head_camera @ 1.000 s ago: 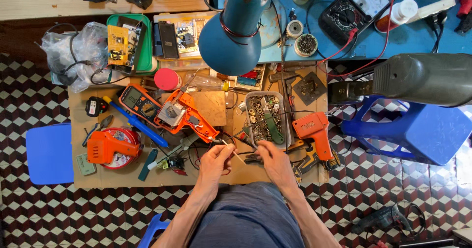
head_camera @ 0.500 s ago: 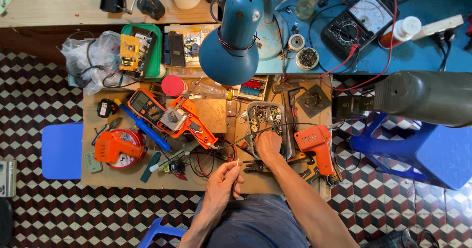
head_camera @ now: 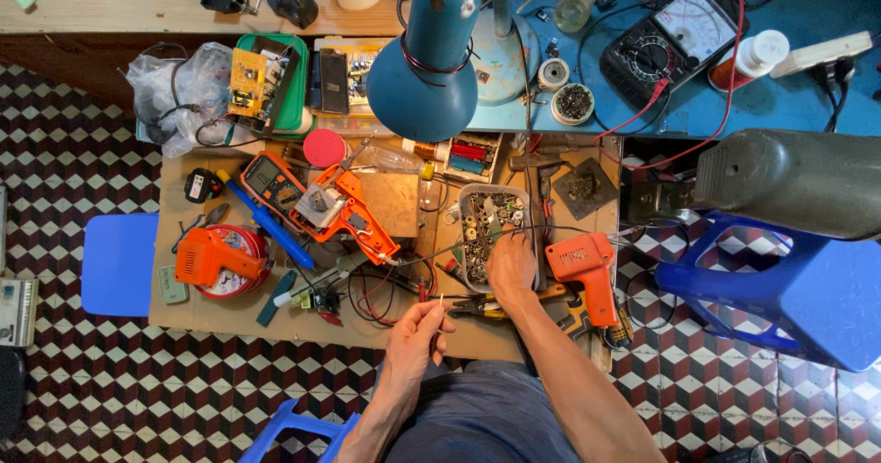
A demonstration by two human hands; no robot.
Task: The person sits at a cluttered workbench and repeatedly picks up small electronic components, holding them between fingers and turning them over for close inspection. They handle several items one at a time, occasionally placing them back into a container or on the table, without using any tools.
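Right hand (head_camera: 510, 263) now over parts tray (head_camera: 475, 208)

Floor tiles (head_camera: 73, 133): red, black and white cube pattern. Work board (head_camera: 303, 321): plain brown. Lamp shade (head_camera: 431, 55): teal-blue. Opened tool casing (head_camera: 353, 215): orange, as is the soldering gun (head_camera: 583, 270) (near the board's right edge). Two stools (head_camera: 117, 263) (head_camera: 808, 289): blue. Tray (head_camera: 298, 91): green. Lid (head_camera: 323, 147): red.

Blue lamp (head_camera: 427, 64), multimeter (head_camera: 674, 41), blue stool (head_camera: 798, 289), plastic bag (head_camera: 179, 91).
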